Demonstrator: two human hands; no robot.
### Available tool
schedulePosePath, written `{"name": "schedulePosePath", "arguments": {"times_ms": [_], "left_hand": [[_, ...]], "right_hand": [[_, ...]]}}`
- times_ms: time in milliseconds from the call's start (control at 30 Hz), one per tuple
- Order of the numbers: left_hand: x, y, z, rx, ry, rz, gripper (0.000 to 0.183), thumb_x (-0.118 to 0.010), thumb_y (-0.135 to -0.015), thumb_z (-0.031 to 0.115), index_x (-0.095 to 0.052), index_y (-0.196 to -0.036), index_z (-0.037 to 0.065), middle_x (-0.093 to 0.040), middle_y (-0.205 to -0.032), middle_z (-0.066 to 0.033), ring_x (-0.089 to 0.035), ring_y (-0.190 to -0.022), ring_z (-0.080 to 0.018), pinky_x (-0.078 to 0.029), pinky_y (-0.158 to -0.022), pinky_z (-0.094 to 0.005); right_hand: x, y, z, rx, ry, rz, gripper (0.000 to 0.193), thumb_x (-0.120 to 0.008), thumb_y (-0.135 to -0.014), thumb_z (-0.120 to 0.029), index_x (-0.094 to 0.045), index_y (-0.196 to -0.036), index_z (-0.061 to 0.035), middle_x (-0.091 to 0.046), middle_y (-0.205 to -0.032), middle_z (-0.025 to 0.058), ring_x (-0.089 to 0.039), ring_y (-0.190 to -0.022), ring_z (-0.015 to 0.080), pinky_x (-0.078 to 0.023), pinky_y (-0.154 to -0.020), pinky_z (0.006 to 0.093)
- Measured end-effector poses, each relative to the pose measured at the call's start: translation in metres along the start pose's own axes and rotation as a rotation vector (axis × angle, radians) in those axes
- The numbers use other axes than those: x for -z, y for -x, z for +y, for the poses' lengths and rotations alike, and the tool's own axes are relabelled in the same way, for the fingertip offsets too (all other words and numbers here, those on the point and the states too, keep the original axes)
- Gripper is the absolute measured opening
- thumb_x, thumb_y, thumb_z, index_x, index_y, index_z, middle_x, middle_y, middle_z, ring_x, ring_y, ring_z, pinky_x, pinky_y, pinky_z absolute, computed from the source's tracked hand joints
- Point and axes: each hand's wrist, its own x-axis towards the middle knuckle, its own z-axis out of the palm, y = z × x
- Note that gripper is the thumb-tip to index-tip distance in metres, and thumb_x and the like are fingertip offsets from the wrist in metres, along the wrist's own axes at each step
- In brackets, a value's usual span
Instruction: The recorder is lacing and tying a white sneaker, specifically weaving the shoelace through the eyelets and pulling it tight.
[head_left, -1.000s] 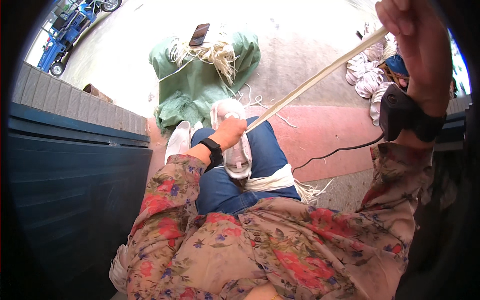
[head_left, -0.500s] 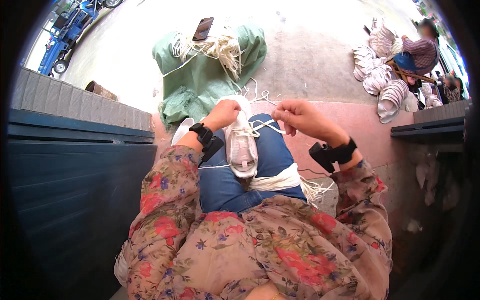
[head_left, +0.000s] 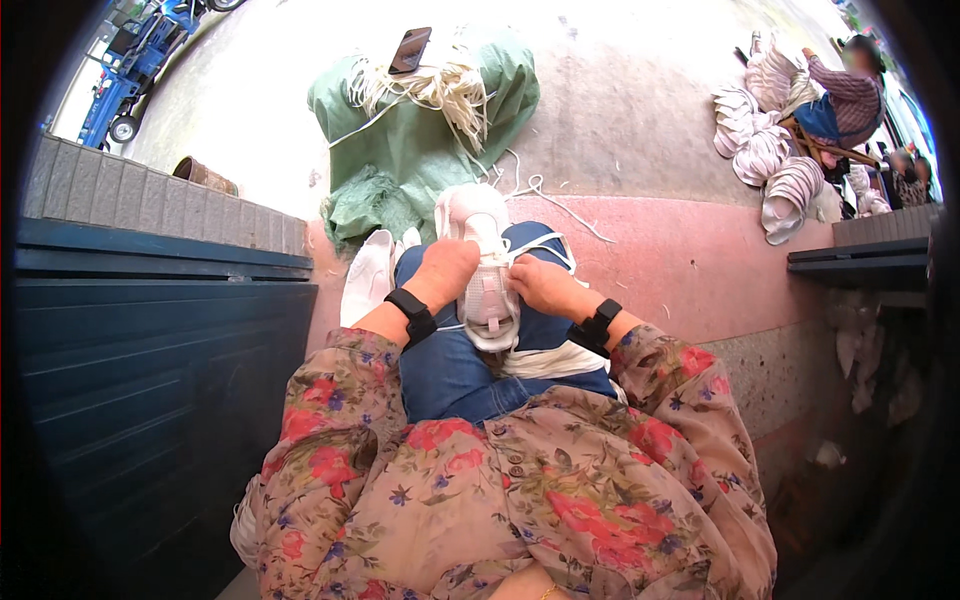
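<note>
A white and pale pink sneaker [head_left: 489, 312] lies across my thighs, its toe pointing away from me. My left hand [head_left: 449, 272] is closed on the left side of its upper, fingertips near the lacing. At the eyelets on the opposite side, my right hand [head_left: 552, 288] is closed with thumb and finger pinched together, seemingly on the lace, though the fingertips partly hide it. A white shoelace [head_left: 560, 246] loops from the sneaker over my right knee. Another white shoe [head_left: 371, 280] is beside my left leg.
A green sack-covered stand [head_left: 410, 135] ahead bears a bundle of white laces [head_left: 462, 95] and a phone [head_left: 410, 50]. More laces [head_left: 560, 362] lie on my right thigh. Blue panels [head_left: 160, 400] flank me. At far right a person [head_left: 848, 95] sits by stacked shoe uppers [head_left: 790, 200].
My right hand has come in from the right, where it was pulling the lace outward, to the sneaker's eyelets. My left hand has moved down along the shoe toward me.
</note>
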Motion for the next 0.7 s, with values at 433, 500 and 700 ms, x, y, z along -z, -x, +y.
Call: {"name": "schedulePosePath", "arguments": {"times_ms": [433, 500, 700], "left_hand": [[0.019, -0.003, -0.025, 0.530, 0.907, -0.236, 0.019, -0.054, -0.077, 0.016, -0.058, -0.089, 0.002, -0.056, -0.066, -0.0044, -0.052, -0.051, -0.0139, -0.039, -0.041, -0.0249], [0.019, 0.003, -0.017, 0.486, 1.027, -0.265, 0.018, -0.058, -0.077, 0.018, -0.059, -0.086, 0.003, -0.053, -0.067, 0.0013, -0.047, -0.051, -0.0046, -0.032, -0.037, -0.0174], [0.015, -0.002, -0.016, 0.684, 1.450, -0.267, 0.016, -0.058, -0.077, 0.014, -0.057, -0.090, 0.004, -0.049, -0.064, 0.0024, -0.041, -0.046, -0.0042, -0.029, -0.035, -0.0167]], "right_hand": [[0.000, 0.016, -0.022, -0.048, -0.274, 0.050, 0.022, -0.046, -0.082, -0.020, -0.054, -0.080, 0.0007, -0.056, -0.074, 0.0224, -0.055, -0.075, 0.0378, -0.043, -0.065, 0.0423], [-0.001, 0.019, -0.022, -0.130, -0.331, 0.052, 0.020, -0.048, -0.083, -0.016, -0.055, -0.085, 0.0027, -0.056, -0.072, 0.0186, -0.056, -0.067, 0.0293, -0.043, -0.062, 0.0340], [-0.006, 0.021, -0.020, -0.162, -0.494, 0.065, 0.021, -0.048, -0.083, -0.019, -0.055, -0.083, 0.0002, -0.056, -0.074, 0.0214, -0.055, -0.073, 0.0366, -0.043, -0.064, 0.0390]]}}
